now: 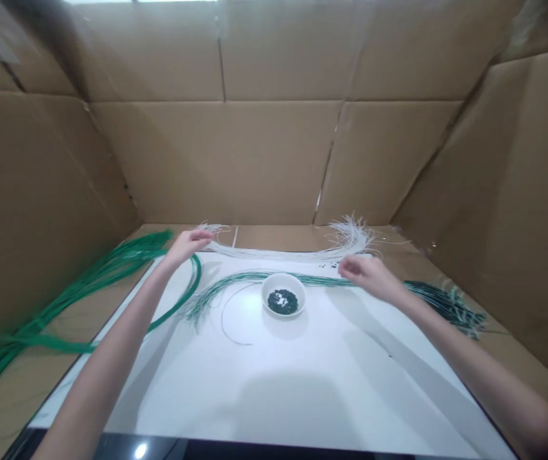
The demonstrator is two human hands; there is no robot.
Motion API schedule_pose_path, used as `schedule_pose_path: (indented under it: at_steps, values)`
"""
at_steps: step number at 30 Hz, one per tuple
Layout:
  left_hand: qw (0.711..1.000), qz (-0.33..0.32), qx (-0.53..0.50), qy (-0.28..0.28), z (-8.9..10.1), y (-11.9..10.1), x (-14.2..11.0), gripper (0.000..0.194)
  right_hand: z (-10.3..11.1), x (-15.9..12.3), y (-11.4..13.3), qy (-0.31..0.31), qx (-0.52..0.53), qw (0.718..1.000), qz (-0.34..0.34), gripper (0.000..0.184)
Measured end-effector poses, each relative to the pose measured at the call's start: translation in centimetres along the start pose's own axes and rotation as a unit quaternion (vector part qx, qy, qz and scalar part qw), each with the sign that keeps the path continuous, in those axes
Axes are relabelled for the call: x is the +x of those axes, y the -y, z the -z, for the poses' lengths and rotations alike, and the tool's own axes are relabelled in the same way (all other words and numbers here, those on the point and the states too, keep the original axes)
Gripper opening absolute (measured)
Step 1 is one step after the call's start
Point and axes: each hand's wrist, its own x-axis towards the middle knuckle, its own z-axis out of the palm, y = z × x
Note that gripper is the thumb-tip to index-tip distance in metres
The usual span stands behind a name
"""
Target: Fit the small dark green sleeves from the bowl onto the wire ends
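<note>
My left hand (195, 242) is raised over the back left of the white table, its fingers pressed together. Just behind it lies the left end of a bundle of thin white strands (274, 255); whether the fingers grip any of them is hidden. My right hand (360, 271) is closed, with the fingertips curled, above the right part of a bundle of green strands (324, 280). What it holds, if anything, is too small to make out. Between the hands stands a white bowl (283, 279) with small dark green beads (282, 303) inside.
A large bunch of green strands (96, 278) loops along the left side and onto the table (274, 377). A single thin strand (223, 326) curves left of the bowl. Several loose dark beads (334, 264) lie near my right hand. Cardboard walls (274, 160) enclose the table.
</note>
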Motion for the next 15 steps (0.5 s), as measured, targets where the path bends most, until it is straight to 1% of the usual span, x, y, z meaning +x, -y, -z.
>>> schedule_pose_path:
  at_steps: [1, 3, 5, 7, 9, 11, 12, 13, 15]
  values:
    - [0.995, 0.036, 0.094, 0.018, 1.4, 1.1, -1.4, 0.034, -1.7, -0.5, -0.6, 0.030, -0.033, 0.999, -0.018, 0.011]
    - [0.985, 0.086, 0.146, 0.034, 3.1, 3.4, -4.2, 0.025, -4.2, -1.2, -1.6, 0.081, -0.091, 0.991, -0.058, 0.010]
    - [0.977, 0.115, 0.173, 0.045, 3.6, 5.3, -6.6, 0.022, -5.5, -1.2, -1.8, 0.111, -0.149, 0.977, -0.101, 0.007]
    - [0.973, 0.127, 0.190, 0.038, 3.0, 6.6, -8.3, 0.025, -5.4, -0.7, -0.7, 0.112, -0.196, 0.966, -0.128, 0.009]
    - [0.971, 0.131, 0.199, 0.022, 2.0, 7.4, -9.3, 0.029, -4.9, 0.5, 1.9, 0.087, -0.217, 0.965, -0.121, 0.010]
    - [0.971, 0.129, 0.201, 0.008, 0.8, 7.7, -9.4, 0.034, -4.8, 2.3, 6.0, 0.067, -0.192, 0.976, -0.076, 0.012]
    - [0.972, 0.127, 0.200, 0.001, 0.2, 7.8, -9.1, 0.036, -5.2, 3.3, 8.4, 0.077, -0.157, 0.984, -0.035, 0.014]
    - [0.972, 0.125, 0.199, -0.005, -0.4, 7.9, -8.7, 0.039, -5.9, 4.5, 10.9, 0.101, -0.108, 0.989, 0.013, 0.016]
    - [0.971, 0.129, 0.201, -0.019, -1.4, 8.0, -7.2, 0.042, -8.4, 7.3, 15.7, 0.143, -0.064, 0.986, 0.064, 0.014]
